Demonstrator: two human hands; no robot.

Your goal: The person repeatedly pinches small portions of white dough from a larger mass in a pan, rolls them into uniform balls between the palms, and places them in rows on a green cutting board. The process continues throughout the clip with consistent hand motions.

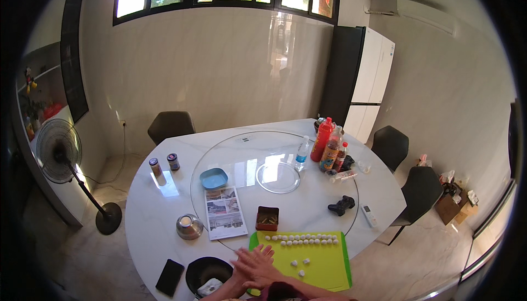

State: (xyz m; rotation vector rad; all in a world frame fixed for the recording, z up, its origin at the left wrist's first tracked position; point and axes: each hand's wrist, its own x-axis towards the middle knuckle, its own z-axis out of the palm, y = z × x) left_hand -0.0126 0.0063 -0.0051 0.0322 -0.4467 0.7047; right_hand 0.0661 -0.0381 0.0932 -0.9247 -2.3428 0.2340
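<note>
My right hand (258, 266) lies over my left hand (238, 275), palms facing each other, above the left edge of a yellow-green cutting board (324, 273). The fingers of both hands are stretched out. Whatever may lie between the palms is hidden. Small white balls (299, 242) stand in two rows along the far side of the board. Three rougher white lumps (301, 273) sit apart nearer to me. Beside my left wrist is a black round dish (200, 271) with something white (208, 287) in it, which I cannot make out.
Around the board are a dark red square container (267, 218), a printed sheet (226, 213), a metal bowl (189, 227) and a black phone (170, 277). Farther off are a blue dish (213, 178), bottles (331, 150), a game controller (341, 206) and a remote (369, 216).
</note>
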